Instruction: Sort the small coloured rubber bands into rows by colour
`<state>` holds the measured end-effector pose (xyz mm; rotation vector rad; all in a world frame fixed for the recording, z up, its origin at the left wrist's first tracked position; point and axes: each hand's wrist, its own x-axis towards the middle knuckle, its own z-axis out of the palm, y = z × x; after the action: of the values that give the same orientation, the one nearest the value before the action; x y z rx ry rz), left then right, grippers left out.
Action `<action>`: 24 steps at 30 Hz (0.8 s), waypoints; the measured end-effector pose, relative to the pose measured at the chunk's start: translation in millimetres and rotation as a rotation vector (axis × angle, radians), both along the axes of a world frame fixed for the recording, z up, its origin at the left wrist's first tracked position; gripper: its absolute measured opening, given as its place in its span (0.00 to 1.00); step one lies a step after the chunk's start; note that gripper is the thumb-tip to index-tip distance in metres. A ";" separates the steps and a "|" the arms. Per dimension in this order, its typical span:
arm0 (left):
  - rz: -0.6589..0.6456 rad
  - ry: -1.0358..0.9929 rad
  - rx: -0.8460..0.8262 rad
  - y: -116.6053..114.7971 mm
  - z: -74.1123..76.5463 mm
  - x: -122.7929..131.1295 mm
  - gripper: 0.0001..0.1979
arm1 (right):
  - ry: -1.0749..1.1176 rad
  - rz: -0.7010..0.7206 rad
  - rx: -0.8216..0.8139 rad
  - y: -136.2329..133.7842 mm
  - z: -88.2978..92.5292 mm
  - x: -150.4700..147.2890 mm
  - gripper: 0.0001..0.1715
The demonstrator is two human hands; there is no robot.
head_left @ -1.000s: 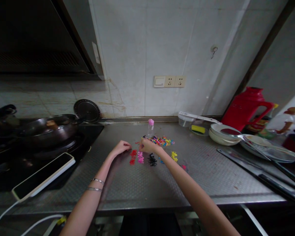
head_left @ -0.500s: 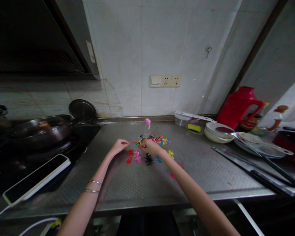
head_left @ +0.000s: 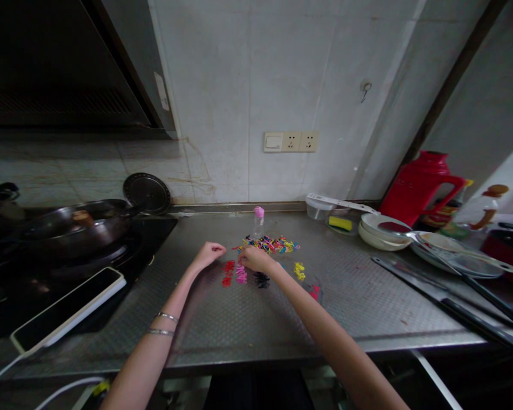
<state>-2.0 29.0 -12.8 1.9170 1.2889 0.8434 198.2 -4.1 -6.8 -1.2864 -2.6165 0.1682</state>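
A mixed heap of small coloured rubber bands (head_left: 277, 245) lies on the metal counter. In front of it sit sorted piles: red bands (head_left: 228, 273), pink bands (head_left: 241, 273), black bands (head_left: 262, 279), yellow bands (head_left: 299, 270) and deep-pink bands (head_left: 315, 292). My right hand (head_left: 257, 259) is pinched just above the top of the pink pile; whatever is between its fingertips is too small to make out. To the left of the heap, my left hand (head_left: 208, 255) rests with curled fingers, and their contents are hidden. Behind the heap stands a clear bottle with a pink top (head_left: 259, 221).
On the left are a hob with a wok (head_left: 77, 228) and a phone (head_left: 68, 310) on a cable. To the right stand stacked bowls (head_left: 382, 236), a sponge (head_left: 340, 223), a knife (head_left: 444, 302) and a red thermos jug (head_left: 416, 188).
My right hand has moved a little left and down, from the mixed heap to the pink pile. My left hand stays in place. The view has shifted slightly.
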 end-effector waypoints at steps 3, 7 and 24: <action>0.020 -0.011 -0.013 -1.1 0.3 0.4 0.13 | -0.015 -0.040 -0.010 -0.7 2.3 0.2 0.14; 0.017 -0.006 -0.024 -1.3 -0.7 0.6 0.13 | -0.022 -0.059 -0.012 -2.5 3.3 2.4 0.14; 0.004 0.010 -0.010 5.7 -11.9 -1.3 0.12 | -0.016 -0.032 -0.020 -2.8 -0.7 3.8 0.13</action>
<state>-3.3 34.7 -24.7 1.9142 1.3013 0.8288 202.0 -6.9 -7.5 -1.3402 -2.6123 0.1808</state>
